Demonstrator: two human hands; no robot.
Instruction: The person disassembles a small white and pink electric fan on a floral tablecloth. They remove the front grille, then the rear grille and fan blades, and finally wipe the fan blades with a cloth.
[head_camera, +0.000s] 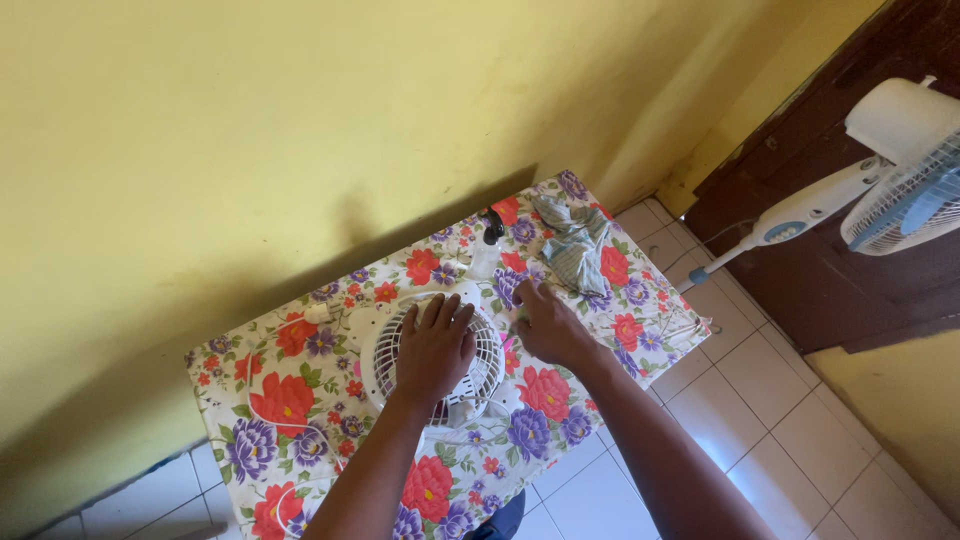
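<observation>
A: Head view first. Left hand (432, 350)?

B: Laid flat on the small white fan (435, 362), fingers spread apart across the round grille, palm down, not clamped on anything.

A: And the fan itself?

B: Lying face up near the middle of the table (250, 400), on a cloth printed with red and purple flowers. White cord (285, 425) trailing off it toward the table's near left corner, with a white plug (318, 313) lying on the cloth up-left of the grille.

A: Right hand (548, 325)?

B: Resting on the cloth just beside the fan's right edge, fingers loosely together and pointing toward the wall. Hard to tell whether anything small sits under the fingertips.

A: Beyond that hand?

B: A crumpled grey-green rag (575, 245) near the far right corner of the table, close to the fingertips but apart from them. Left of the rag, a clear spray bottle (489, 245) with a dark trigger head, standing upright by the yellow wall (300, 120).

A: Off the table?

B: White tiled floor (790, 420) to the right, a dark wooden door (860, 230) behind, and a white standing fan (900, 180) with a pale blue grille leaning in from the upper right.
</observation>
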